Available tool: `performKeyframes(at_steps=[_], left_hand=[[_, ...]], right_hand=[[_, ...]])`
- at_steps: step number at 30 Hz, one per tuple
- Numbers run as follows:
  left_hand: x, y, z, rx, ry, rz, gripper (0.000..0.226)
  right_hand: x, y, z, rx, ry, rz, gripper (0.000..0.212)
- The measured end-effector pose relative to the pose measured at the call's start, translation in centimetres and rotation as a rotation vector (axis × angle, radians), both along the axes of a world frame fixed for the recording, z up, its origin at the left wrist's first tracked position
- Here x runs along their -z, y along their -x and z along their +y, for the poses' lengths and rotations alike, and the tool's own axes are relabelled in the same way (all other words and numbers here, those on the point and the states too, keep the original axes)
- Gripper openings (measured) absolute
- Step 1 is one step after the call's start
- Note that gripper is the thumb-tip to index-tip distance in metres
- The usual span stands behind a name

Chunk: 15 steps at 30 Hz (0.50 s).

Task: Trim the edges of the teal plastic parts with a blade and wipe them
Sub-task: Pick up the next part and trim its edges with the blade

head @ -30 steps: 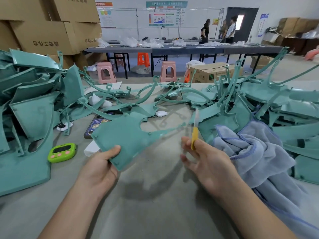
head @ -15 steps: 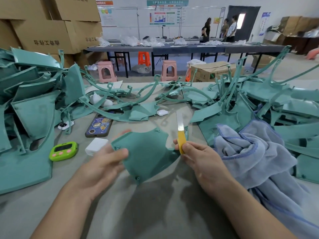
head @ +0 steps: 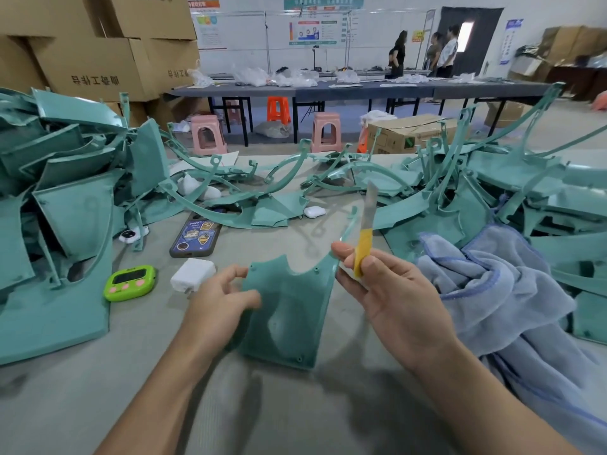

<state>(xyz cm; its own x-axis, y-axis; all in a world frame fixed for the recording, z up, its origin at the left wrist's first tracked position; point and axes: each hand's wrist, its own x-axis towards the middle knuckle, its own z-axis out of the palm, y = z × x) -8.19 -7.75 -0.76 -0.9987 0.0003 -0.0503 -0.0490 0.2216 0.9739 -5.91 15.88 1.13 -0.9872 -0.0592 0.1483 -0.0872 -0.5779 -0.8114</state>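
A flat teal plastic part (head: 292,310) with a thin curved arm rising to the upper right hangs over the table in front of me. My left hand (head: 220,300) holds its left edge, thumb on the front face. My right hand (head: 384,290) pinches a yellow-handled blade (head: 366,234), its bare tip pointing up, and its fingers touch the part's right edge. A blue-grey cloth (head: 492,290) lies bunched just right of my right hand.
Teal parts are heaped at the left (head: 65,198) and at the right (head: 509,192), with thin curved pieces across the back. A green timer (head: 129,283), a white charger (head: 193,274), a phone (head: 195,236) and an earbud case (head: 314,211) lie on the table (head: 295,405).
My left hand has turned the teal part from a sideways tilt to upright, broad end down, and brought it between my hands. My right hand has stayed close, the blade now leaning slightly right.
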Motion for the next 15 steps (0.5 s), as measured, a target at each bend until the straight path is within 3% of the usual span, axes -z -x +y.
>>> performKeyframes(at_steps=[2,4,7,10,13,15], left_hand=[[-0.1,0.0,0.7,0.099,-0.078,-0.062,0.014],[0.2,0.2,0.9,0.014,-0.021,-0.058,0.009],[0.6,0.5,1.1,-0.152,-0.002,-0.012,0.006],[0.3,0.6,1.1,-0.201,-0.048,0.056,0.008],[0.1,0.6,1.1,-0.212,-0.128,0.068,0.020],[0.0,0.6,0.7,-0.225,-0.206,0.031,0.013]], right_hand=[[0.4,0.3,0.0,0.004,-0.042,-0.019,0.024],[0.9,0.7,0.3,0.119,-0.180,-0.067,0.033],[1.4,1.1,1.6,0.419,-0.704,-0.030,0.034],[2.1,0.9,2.0,0.540,-1.132,0.110,0.030],[2.4,0.6,1.4,0.513,-1.318,0.182,0.023],[2.3,0.4,1.2,0.499,-1.347,0.239,0.016]])
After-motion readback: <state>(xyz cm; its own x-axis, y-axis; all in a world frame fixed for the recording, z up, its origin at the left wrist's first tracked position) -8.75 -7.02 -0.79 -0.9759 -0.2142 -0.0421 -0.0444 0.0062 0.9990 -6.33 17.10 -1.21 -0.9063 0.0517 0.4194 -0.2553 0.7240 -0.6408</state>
